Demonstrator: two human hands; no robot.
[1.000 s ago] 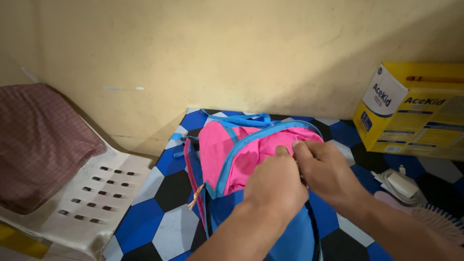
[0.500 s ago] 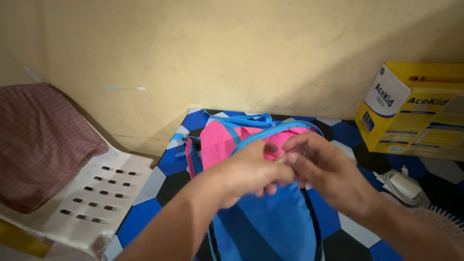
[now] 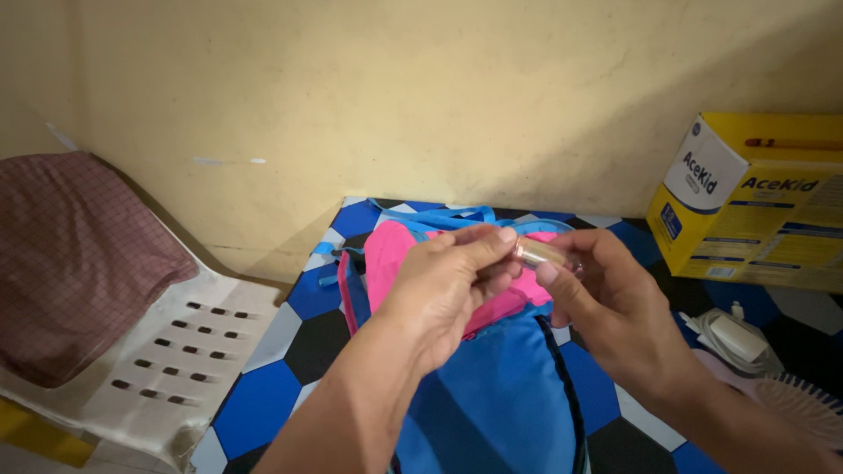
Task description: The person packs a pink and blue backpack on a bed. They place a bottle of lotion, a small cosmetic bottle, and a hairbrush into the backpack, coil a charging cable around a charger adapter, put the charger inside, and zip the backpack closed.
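Both hands pinching small clear tube (image 3: 543,254), left hand (image 3: 448,285) & right hand (image 3: 606,303), over pink/blue backpack (image 3: 492,404), contents hidden

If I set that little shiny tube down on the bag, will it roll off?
Probably. The small tube looks round and smooth, pinched between the left hand and right hand, so it may roll. The soft backpack might cradle it in a fold. It looks light.

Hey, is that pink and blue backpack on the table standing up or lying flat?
Lying flat. The backpack is spread on the patterned table under both hands, pink top toward the wall.
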